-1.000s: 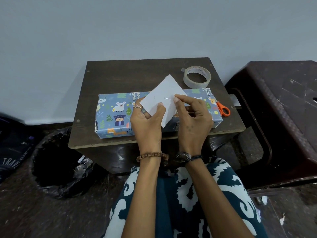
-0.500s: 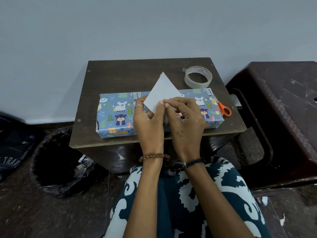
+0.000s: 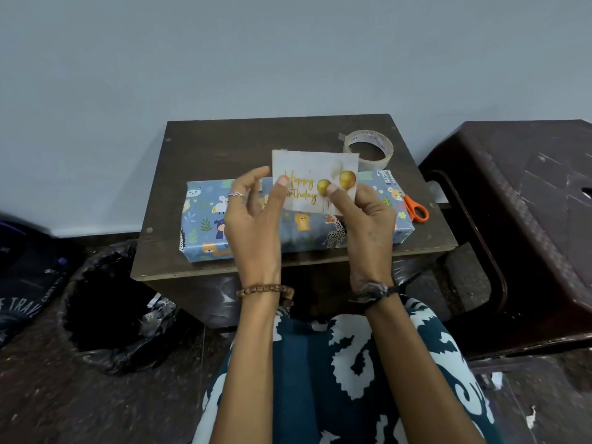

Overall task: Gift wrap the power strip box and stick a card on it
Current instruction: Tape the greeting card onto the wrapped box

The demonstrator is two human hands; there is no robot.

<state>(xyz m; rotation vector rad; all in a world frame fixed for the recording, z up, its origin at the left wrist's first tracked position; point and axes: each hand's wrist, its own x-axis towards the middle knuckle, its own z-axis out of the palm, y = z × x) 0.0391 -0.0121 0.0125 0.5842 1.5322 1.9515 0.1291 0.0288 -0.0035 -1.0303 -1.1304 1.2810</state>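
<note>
Flipped since earlier, card (image 3: 315, 181) shows print, pinched by both hands.

Left hand (image 3: 256, 216) and right hand (image 3: 365, 213) raised side by side, thumbs forward (pinching grip) — forearms parallel

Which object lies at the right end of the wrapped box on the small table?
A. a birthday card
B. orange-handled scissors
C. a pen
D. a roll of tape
B: the orange-handled scissors lie just beside the right end of the wrapped box; the tape roll sits behind the box.
</note>
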